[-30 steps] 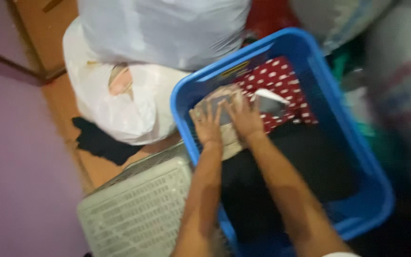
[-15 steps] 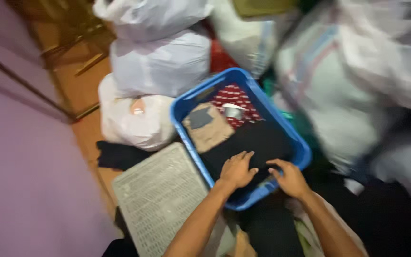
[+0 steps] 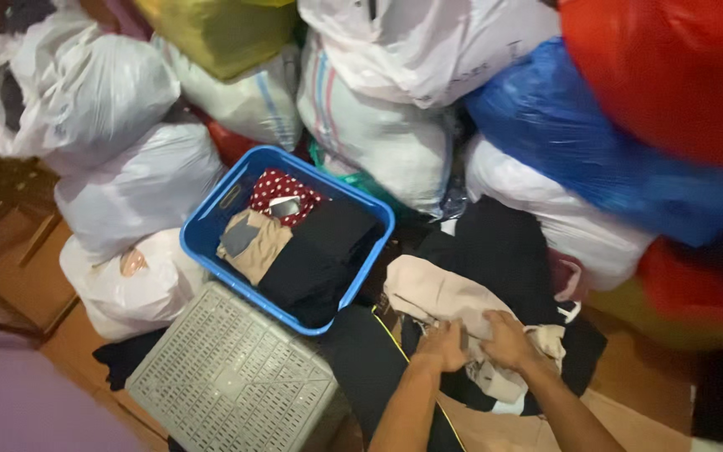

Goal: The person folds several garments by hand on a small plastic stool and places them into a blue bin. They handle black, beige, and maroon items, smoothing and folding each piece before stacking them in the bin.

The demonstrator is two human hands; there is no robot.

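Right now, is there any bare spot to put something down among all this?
Barely. Bare floor shows left of the white bags, and the grey crate top is flat. The blue basket is full; both hands grip beige cloth amid piled clothes.

— What does the room look like?
— A dim, crowded corner with an orange-brown floor (image 3: pixel 35 289).
— What lines the back?
— Stuffed plastic sacks, heaped high: white sacks (image 3: pixel 85 92), a blue sack (image 3: pixel 596 159), a red sack (image 3: pixel 671 67).

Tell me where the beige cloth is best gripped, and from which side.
Probably at its near crumpled end, from above, where the left hand and right hand already clutch the beige cloth. That end bunches up; the far end lies flat on dark clothes.
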